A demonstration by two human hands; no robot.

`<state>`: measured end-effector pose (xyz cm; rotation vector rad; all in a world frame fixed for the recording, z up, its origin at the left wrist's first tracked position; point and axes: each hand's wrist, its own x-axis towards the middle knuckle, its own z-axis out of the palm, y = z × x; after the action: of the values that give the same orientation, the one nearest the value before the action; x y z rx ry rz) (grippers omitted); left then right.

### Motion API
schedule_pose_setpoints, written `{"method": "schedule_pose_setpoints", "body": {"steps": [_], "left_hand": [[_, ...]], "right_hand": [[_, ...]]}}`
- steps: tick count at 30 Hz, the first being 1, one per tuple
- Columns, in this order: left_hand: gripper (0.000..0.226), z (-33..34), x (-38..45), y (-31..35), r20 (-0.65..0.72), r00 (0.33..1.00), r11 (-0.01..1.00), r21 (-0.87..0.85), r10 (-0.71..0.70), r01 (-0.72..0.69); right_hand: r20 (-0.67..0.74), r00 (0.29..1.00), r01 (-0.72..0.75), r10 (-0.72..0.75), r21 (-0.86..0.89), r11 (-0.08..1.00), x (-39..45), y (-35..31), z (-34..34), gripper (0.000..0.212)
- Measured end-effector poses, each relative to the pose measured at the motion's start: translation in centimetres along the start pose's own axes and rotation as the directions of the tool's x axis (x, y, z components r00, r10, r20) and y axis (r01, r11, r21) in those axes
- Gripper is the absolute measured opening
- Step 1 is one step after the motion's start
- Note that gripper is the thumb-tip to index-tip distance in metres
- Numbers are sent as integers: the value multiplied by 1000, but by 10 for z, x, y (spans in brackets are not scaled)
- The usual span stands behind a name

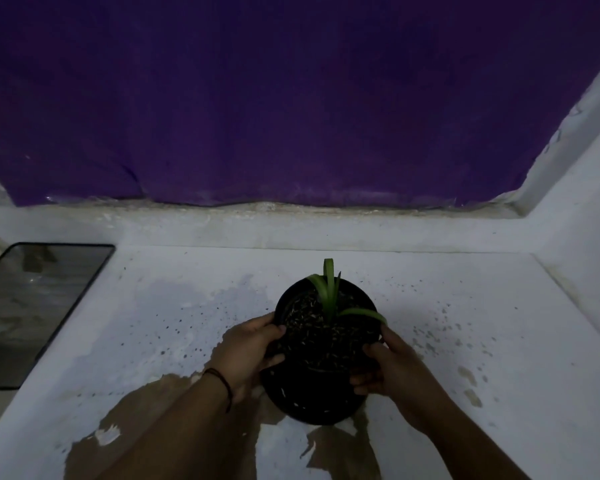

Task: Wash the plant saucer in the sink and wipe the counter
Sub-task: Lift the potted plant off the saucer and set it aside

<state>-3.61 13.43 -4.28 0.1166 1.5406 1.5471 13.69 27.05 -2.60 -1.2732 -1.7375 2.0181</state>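
A black plant pot [326, 337] with dark soil and a few green leaves [329, 292] sits in the middle of the white counter [465, 306]. Under it, a black saucer [312, 403] shows at the pot's near side. My left hand [253, 348] grips the pot's left rim, thumb over the edge. On the right side my right hand [385, 368] holds the pot, with fingers reaching down toward the saucer. Whether the pot is lifted off the saucer I cannot tell.
Dirt specks and wet patches [194, 306] are scattered over the counter. Paint is worn to brown [146, 410] near the front edge. A dark glass panel [32, 306] lies at the left. A purple curtain [291, 98] hangs behind, and a white wall [586, 220] rises at the right.
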Motion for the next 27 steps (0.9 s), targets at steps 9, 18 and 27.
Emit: {"method": "schedule_pose_setpoints", "body": {"steps": [9, 18, 27], "left_hand": [[27, -1, -20, 26, 26, 996, 995, 46, 90, -91], [27, -13, -32, 43, 19, 990, 990, 20, 138, -138], [22, -31, -26, 69, -12, 986, 986, 9, 166, -166]], "right_hand": [[0, 998, 60, -60, -5, 998, -14, -29, 6, 30], [-13, 995, 103, -103, -29, 994, -19, -48, 23, 22], [5, 988, 157, -157, -70, 985, -4, -72, 44, 18]]}}
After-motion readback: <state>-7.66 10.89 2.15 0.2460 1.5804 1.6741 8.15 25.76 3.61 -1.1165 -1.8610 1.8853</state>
